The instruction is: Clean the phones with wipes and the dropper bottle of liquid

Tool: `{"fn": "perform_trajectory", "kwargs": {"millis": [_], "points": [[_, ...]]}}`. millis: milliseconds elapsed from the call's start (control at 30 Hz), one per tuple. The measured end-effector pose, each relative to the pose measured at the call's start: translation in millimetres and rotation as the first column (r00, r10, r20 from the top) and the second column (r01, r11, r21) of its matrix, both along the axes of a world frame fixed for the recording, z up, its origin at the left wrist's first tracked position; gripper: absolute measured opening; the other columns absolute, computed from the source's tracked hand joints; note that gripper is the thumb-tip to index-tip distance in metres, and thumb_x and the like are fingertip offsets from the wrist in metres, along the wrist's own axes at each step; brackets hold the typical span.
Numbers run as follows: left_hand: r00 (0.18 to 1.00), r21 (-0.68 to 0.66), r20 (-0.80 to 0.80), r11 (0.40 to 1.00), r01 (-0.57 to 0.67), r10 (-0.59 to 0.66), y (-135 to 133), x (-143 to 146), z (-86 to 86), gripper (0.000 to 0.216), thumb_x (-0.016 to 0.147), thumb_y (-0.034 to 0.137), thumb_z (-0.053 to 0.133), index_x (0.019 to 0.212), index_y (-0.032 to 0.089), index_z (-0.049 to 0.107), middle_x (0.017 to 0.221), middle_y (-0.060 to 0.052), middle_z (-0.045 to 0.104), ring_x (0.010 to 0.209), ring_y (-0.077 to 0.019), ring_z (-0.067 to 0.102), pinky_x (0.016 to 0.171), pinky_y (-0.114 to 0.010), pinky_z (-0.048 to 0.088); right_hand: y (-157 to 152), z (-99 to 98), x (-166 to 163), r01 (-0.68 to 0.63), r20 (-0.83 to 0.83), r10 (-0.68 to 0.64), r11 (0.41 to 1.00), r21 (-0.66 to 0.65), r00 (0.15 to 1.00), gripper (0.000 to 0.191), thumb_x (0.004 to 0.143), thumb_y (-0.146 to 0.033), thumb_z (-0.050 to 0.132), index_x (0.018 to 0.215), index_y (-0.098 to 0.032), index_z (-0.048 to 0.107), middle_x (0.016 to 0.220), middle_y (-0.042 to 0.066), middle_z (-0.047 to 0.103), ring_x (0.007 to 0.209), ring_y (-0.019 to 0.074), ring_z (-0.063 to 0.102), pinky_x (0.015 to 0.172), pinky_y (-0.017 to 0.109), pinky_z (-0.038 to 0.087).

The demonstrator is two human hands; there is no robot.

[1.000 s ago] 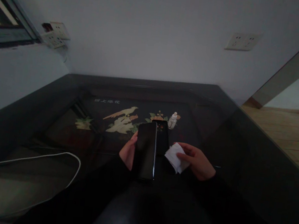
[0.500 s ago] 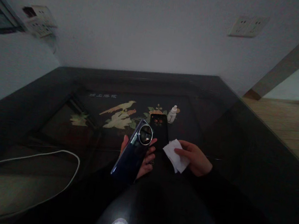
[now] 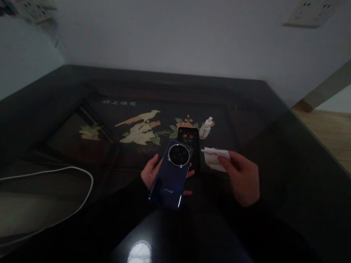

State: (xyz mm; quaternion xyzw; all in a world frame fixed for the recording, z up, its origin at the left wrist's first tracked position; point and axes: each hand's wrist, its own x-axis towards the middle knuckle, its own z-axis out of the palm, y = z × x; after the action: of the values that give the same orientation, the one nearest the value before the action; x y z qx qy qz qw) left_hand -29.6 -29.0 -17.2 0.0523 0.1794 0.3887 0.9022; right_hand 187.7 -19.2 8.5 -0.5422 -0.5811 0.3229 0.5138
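Note:
A dark blue phone [image 3: 169, 178] lies in my left hand [image 3: 150, 173], its back with the big round camera ring facing up. The thumb is on its left edge and fingertips show past its right edge. To the right, my right hand [image 3: 243, 177] pinches a folded white tissue [image 3: 215, 158] between thumb and fingers, apart from the phone. Behind the phone, a black phone case [image 3: 195, 142] rests on the dark table, partly hidden by the phone. A small clear bottle with a white dropper top [image 3: 205, 128] stands upright beside the case.
The glossy dark table [image 3: 155, 86] has a bird-and-flower picture [image 3: 139, 133] on its surface and meets a pale wall at the back. A white cable [image 3: 75, 168] loops across the left side. Wall sockets [image 3: 310, 11] are at upper right, others at upper left.
The phone has turned more upright and shifted right, showing its brand lettering. My right hand has risen slightly, and the tissue has tipped flatter. The camera view has also shifted.

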Motion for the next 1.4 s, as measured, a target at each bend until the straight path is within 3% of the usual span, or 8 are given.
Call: {"fn": "perform_trajectory", "kwargs": {"millis": [67, 200, 400, 633, 800, 1000, 1200, 1400], "points": [[0.999, 0.004, 0.000, 0.999, -0.045, 0.045, -1.1, 0.7, 1.0, 0.062, 0.081, 0.053, 0.036, 0.134, 0.021, 0.034, 0.122, -0.016, 0.055, 0.117, -0.0363, 0.045, 0.091, -0.066, 0.024, -2.9, 9.6, -13.3, -0.196, 0.275, 0.115, 0.937, 0.289, 0.954, 0.022, 0.084, -0.018, 0.052, 0.102, -0.021, 0.065, 0.101, 0.003, 0.068, 0.093, 0.0180, 0.064, 0.082, 0.035, 0.051], [0.960, 0.049, -0.050, 0.961, -0.273, 0.276, -1.0, -1.5, -4.9, 0.049, 0.082, 0.039, 0.040, 0.122, 0.014, 0.051, 0.106, -0.010, 0.064, 0.102, -0.0245, 0.056, 0.096, -0.041, 0.035, -8.2, 8.5, -42.2, -0.690, 0.729, 0.202, 0.555, 0.465, 0.654, 0.033, 0.085, -0.009, 0.049, 0.117, -0.013, 0.055, 0.118, 0.007, 0.060, 0.115, 0.0193, 0.050, 0.101, 0.040, 0.040], [0.987, 0.092, -0.015, 0.983, -0.158, 0.160, 0.9, -3.2, -0.6, 0.063, 0.075, 0.049, 0.042, 0.125, 0.012, 0.049, 0.114, -0.014, 0.059, 0.104, -0.0321, 0.054, 0.088, -0.045, 0.038, -26.1, -13.4, -59.6, -0.815, 0.861, 0.191, 0.467, 0.343, 0.472, 0.034, 0.090, -0.024, 0.045, 0.118, -0.006, 0.053, 0.123, 0.010, 0.055, 0.124, 0.0212, 0.041, 0.104, 0.040, 0.035], [0.971, 0.061, -0.063, 0.972, -0.229, 0.232, 3.5, -0.8, 0.1, 0.062, 0.077, 0.049, 0.037, 0.125, 0.010, 0.048, 0.114, -0.014, 0.059, 0.106, -0.0305, 0.053, 0.090, -0.043, 0.038, -22.7, -8.6, -49.2, -0.719, 0.907, 0.056, 0.631, 0.293, 0.418, 0.059, 0.089, -0.051, 0.030, 0.125, -0.008, 0.046, 0.133, 0.010, 0.045, 0.130, 0.0241, 0.031, 0.110, 0.048, 0.008], [0.962, 0.017, -0.022, 0.962, -0.271, 0.272, 7.0, 3.2, -2.2, 0.067, 0.077, 0.052, 0.033, 0.129, 0.011, 0.044, 0.118, -0.014, 0.057, 0.109, -0.0314, 0.052, 0.092, -0.046, 0.036, -29.9, -12.4, -58.0, -0.770, 0.919, 0.114, 0.591, 0.242, 0.377, 0.064, 0.087, -0.056, 0.030, 0.125, -0.007, 0.047, 0.133, 0.011, 0.044, 0.130, 0.0215, 0.031, 0.111, 0.043, 0.006], [0.967, -0.006, -0.083, 0.970, -0.242, 0.240, 8.0, -1.0, -7.6, 0.077, 0.075, 0.058, 0.035, 0.131, 0.004, 0.038, 0.119, -0.017, 0.056, 0.112, -0.0295, 0.050, 0.098, -0.040, 0.032, -21.9, -12.5, -69.3, -0.705, 0.925, 0.113, 0.682, 0.194, 0.364, 0.080, 0.082, -0.066, 0.028, 0.130, -0.003, 0.039, 0.138, 0.014, 0.037, 0.132, 0.0246, 0.026, 0.110, 0.047, 0.011], [0.975, 0.011, -0.045, 0.976, -0.218, 0.218, 9.3, 0.3, -4.4, 0.078, 0.076, 0.061, 0.034, 0.136, 0.011, 0.031, 0.126, -0.016, 0.051, 0.120, -0.0317, 0.043, 0.098, -0.046, 0.029, -34.8, -14.6, -68.6, -0.748, 0.921, 0.154, 0.638, 0.184, 0.358, 0.084, 0.079, -0.069, 0.027, 0.129, -0.002, 0.040, 0.137, 0.013, 0.038, 0.132, 0.0238, 0.024, 0.110, 0.044, 0.014], [0.974, -0.047, -0.077, 0.975, -0.215, 0.211, 7.6, 0.3, -1.9, 0.081, 0.076, 0.064, 0.029, 0.132, 0.006, 0.038, 0.120, -0.017, 0.055, 0.114, -0.0313, 0.048, 0.096, -0.042, 0.034, -27.2, -11.1, -66.8, -0.698, 0.916, 0.134, 0.691, 0.186, 0.377, 0.081, 0.080, -0.067, 0.029, 0.131, -0.004, 0.037, 0.138, 0.014, 0.036, 0.132, 0.0254, 0.024, 0.109, 0.051, 0.013]]}}
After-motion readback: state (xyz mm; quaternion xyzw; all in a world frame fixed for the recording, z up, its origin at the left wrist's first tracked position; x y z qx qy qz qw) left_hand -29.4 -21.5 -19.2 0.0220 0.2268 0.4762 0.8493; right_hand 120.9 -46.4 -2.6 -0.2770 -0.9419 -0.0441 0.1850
